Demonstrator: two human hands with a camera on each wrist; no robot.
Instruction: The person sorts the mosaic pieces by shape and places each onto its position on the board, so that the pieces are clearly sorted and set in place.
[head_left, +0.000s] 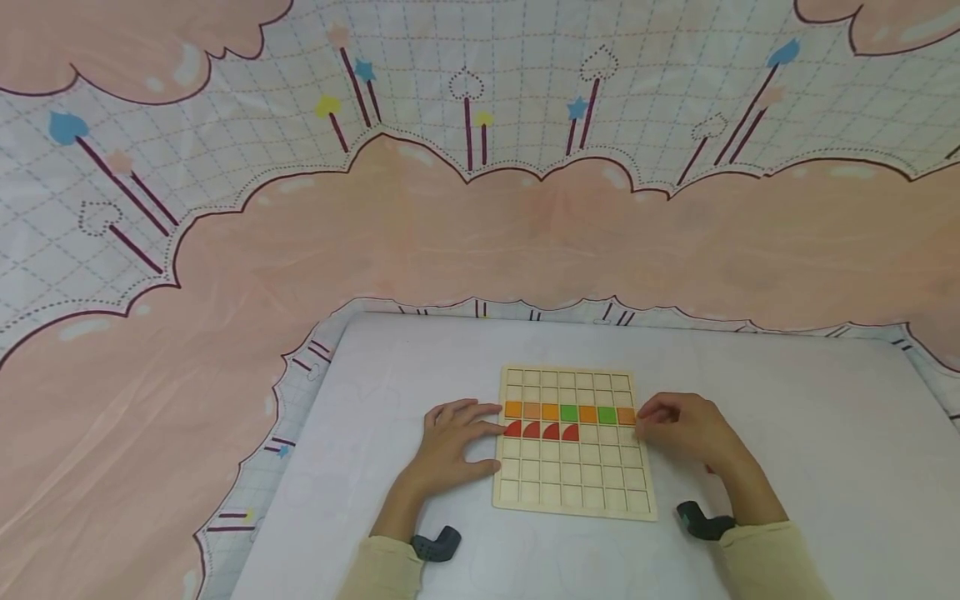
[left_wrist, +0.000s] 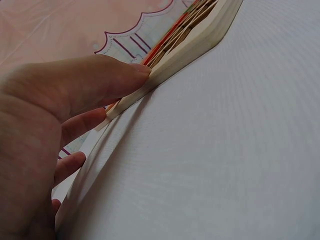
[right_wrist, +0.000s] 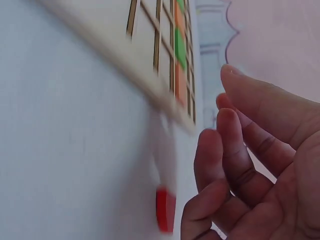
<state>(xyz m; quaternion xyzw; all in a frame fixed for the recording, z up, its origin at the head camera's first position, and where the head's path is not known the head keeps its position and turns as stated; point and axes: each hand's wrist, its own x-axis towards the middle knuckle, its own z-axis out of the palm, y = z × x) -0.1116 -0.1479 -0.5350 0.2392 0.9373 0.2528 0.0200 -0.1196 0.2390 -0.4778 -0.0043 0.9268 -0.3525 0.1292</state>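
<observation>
A pale wooden grid board point(head_left: 574, 510) lies on the white tabletop. One row holds orange and green square tiles point(head_left: 569, 413); the row below has several red quarter-circle tiles point(head_left: 551, 431) at its left end. My left hand point(head_left: 453, 446) rests at the board's left edge, fingers spread, thumb touching the rim in the left wrist view. By the right edge, near the end of the coloured row, is my right hand point(head_left: 686, 425). Its fingers are loosely bent and no tile shows between them. Below that hand a small red piece point(right_wrist: 165, 210) lies on the table.
Both wrists carry a dark strapped device point(head_left: 437, 544). The white tabletop point(head_left: 397, 358) stretches around the board. Behind and to the left hangs a pink and white patterned cloth point(head_left: 525, 233).
</observation>
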